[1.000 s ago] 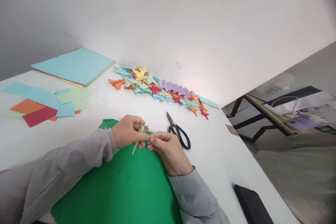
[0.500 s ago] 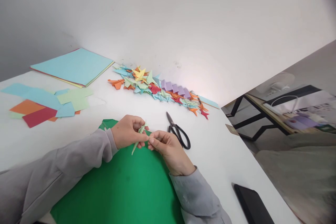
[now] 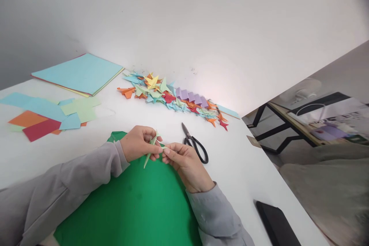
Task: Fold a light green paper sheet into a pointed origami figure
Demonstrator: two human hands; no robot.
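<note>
A pale green folded paper crane [image 3: 150, 151] is pinched between the thumb and fingers of my left hand [image 3: 136, 145]. My right hand [image 3: 186, 162] closes its thumb and forefinger on a narrow pale tip of the same crane, close beside the left fingertips. Part of the paper is hidden behind the fingers. Below both hands spreads a green cloth [image 3: 129, 200]. Just beyond my right hand, black-handled scissors [image 3: 192, 141] lie on the white table, blades pointing away from me.
Many-coloured folded paper cranes [image 3: 170, 98] lie in a long heap along the wall. Coloured paper rectangles [image 3: 42, 130] are scattered at the left, before a stack of large sheets [image 3: 77, 73]. A black flat device [image 3: 276, 223] rests near the table's right edge.
The crane has turned slightly in my left fingers, and more of its pale tip shows at my right fingertips. Both hands stay nearly in place; the view shifts a little.
</note>
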